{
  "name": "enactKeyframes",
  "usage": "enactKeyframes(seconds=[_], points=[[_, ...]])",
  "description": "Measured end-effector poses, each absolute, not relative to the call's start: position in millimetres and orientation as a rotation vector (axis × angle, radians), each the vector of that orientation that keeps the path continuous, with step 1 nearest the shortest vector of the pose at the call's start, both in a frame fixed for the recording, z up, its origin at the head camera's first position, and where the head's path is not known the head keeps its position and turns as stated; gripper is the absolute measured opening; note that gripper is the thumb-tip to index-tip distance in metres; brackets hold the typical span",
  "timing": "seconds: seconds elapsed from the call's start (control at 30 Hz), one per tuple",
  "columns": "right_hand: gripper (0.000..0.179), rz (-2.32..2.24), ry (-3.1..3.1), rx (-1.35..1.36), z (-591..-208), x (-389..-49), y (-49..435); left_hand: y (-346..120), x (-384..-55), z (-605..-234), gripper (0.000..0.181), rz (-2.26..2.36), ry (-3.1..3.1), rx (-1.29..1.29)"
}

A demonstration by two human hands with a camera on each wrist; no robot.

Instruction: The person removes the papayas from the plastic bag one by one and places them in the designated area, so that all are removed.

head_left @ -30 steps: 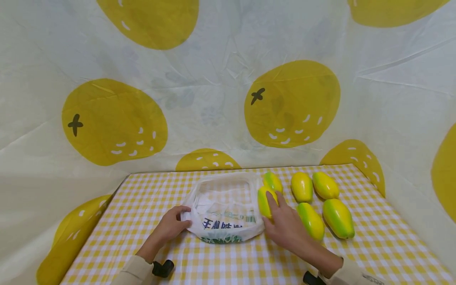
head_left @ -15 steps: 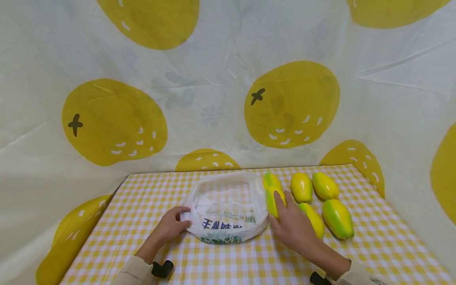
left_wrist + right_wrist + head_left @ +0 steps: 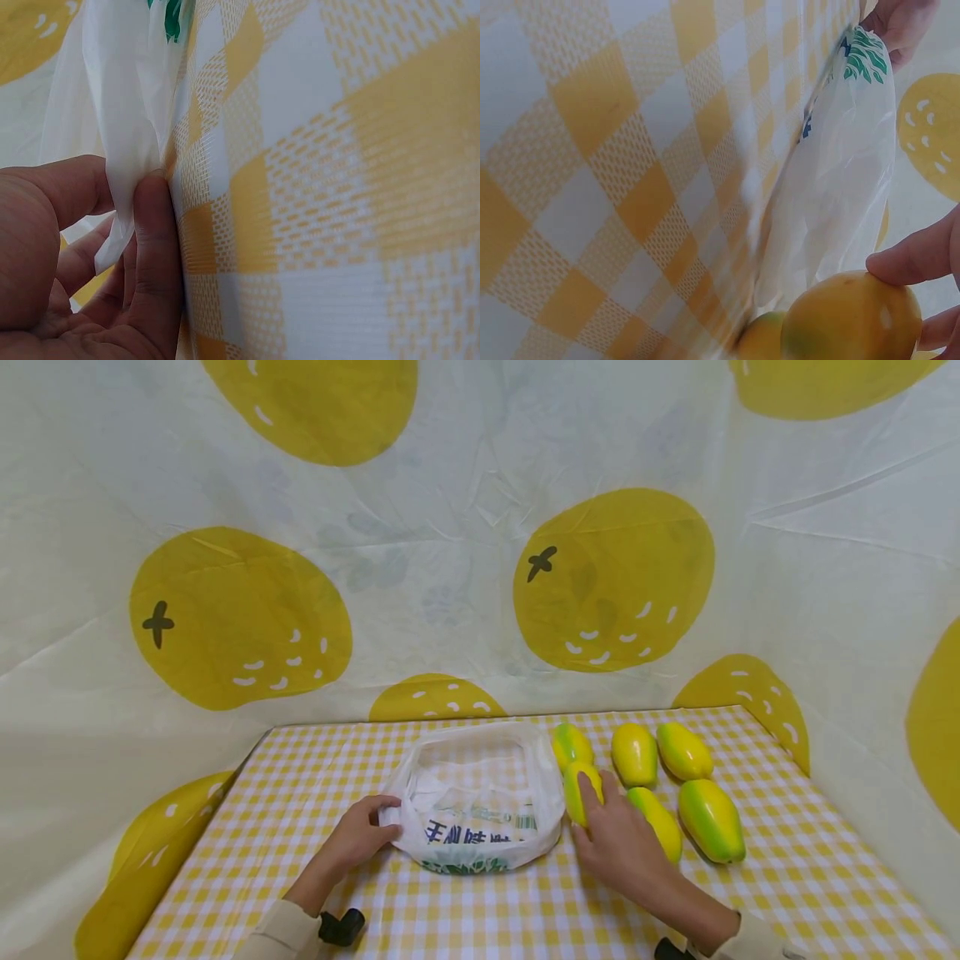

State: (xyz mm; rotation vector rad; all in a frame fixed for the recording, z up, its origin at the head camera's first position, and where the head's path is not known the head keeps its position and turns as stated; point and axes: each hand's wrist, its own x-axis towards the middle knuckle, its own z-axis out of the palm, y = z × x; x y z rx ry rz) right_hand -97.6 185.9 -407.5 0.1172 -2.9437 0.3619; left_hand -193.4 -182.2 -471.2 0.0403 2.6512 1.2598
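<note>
A white plastic bag (image 3: pixel 555 793) with dark lettering and a green leaf print lies on the table, its mouth spread wide and facing up. At its left edge my left hand (image 3: pixel 362 833) pinches the plastic; thumb and fingers (image 3: pixel 155 225) close on a fold of it in the left wrist view. Just right of the bag, my right hand (image 3: pixel 618 835) grips a glossy yellow-green papaya (image 3: pixel 576 789). Thumb and fingers sit on its side in the right wrist view, where the papaya (image 3: pixel 847 315) is partly cut off. Behind it lies another papaya (image 3: pixel 572 745), close to the bag.
Several more papayas lie to the right, including one papaya (image 3: pixel 660 827) beside my right hand and a larger papaya (image 3: pixel 711 820) further right. A yellow checked cloth (image 3: pixel 450 918) covers the table. Behind stands a white curtain (image 3: pixel 435 610) printed with yellow fruit.
My right hand has shifted slightly right with the papaya, away from the bag's rim. The bag's right side bulges out a little more. My left hand keeps its place.
</note>
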Motion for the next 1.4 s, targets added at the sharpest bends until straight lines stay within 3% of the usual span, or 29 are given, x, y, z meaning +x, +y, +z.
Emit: enactKeyframes(seconds=[1.4], points=[[0.068, 0.251, -3.023, 0.153, -432, -101, 182, -181, -192, -473, 0.045, 1.270, 2.668, 0.051]])
